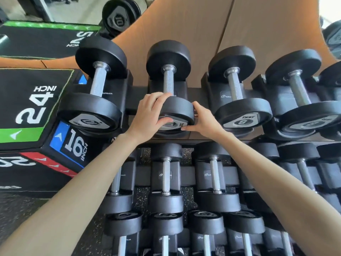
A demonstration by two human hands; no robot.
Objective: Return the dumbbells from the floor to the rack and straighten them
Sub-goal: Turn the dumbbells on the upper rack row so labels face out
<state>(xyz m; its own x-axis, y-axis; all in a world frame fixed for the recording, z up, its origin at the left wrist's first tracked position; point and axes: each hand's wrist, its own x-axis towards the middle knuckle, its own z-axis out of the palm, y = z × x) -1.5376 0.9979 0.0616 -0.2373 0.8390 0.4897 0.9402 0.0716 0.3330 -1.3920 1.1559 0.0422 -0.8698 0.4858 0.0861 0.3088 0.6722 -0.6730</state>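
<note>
Dumbbell (168, 84) at rack (136, 95) top tier, near edge: left hand (147, 115), fingers curled over its head; right hand (204, 120), fingers pinching the rim. Best turned evenly until square with neighbours (235, 89).

Left hand (149, 114), right hand (205, 119) (arms outstretched) seemingly gripping.

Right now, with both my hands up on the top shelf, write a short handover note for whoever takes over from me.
Left hand grips the near head of the second dumbbell from the left on the top shelf of the rack; right hand grips the same head from the other side.
Done: it lies in its cradle; the shelves in view look filled; no dumbbell shows on the floor.
Left: probably square this one with its neighbours, then check the rest.
</note>
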